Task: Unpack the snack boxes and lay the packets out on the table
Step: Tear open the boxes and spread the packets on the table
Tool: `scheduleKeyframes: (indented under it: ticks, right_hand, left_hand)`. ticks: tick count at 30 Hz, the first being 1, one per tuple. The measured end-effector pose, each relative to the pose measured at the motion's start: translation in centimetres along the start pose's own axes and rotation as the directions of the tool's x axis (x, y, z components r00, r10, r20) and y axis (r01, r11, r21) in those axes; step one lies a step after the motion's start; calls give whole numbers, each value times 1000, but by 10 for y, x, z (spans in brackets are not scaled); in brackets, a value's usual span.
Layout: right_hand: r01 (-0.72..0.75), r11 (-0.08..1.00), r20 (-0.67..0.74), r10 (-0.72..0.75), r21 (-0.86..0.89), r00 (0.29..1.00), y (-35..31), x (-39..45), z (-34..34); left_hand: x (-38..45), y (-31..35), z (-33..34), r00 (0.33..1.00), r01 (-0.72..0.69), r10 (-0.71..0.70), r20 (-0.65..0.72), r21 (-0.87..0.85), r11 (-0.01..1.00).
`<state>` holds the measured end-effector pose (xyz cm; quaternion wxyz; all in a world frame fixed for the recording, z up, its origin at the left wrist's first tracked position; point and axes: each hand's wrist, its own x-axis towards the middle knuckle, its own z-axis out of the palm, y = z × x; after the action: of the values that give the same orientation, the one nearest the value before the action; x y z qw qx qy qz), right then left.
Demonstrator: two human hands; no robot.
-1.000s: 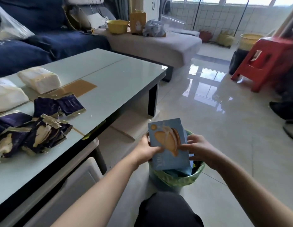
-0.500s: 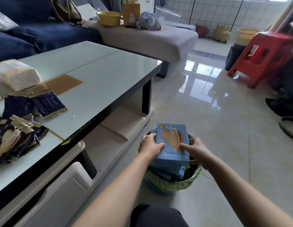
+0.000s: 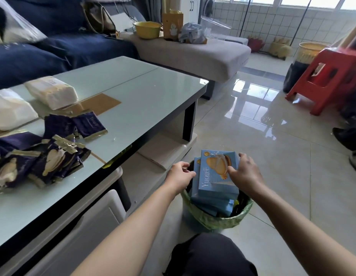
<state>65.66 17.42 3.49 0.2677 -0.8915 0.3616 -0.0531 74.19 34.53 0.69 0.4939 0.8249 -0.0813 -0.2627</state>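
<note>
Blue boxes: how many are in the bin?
3 show: the top box under the right hand, a second by the left hand, a third beneath. More may be hidden.

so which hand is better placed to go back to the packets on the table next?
Left, probably. The left hand is at the bin's table-side rim, nearer the packets. The right hand rests on the top blue box and would have to cross over.
</note>
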Motion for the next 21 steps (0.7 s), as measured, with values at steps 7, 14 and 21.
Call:
scheduleKeyframes:
  ticks: [7,14,21]
  right_hand:
    - [212,976,13,-212,-53,977,-45,-25,-10]
    - [361,931,146,-350,-52,925,-89,-47,8]
    - [533,846,210,-519,-13,828,-159,-68,31]
  left_hand:
    - [-18,-13,-44,992,-50,54,-115,38,998]
    - [-48,-24,-93,975,-81,99,-201,94,992]
    - [-88,-24,-161,931,-121,183,-316,204,971]
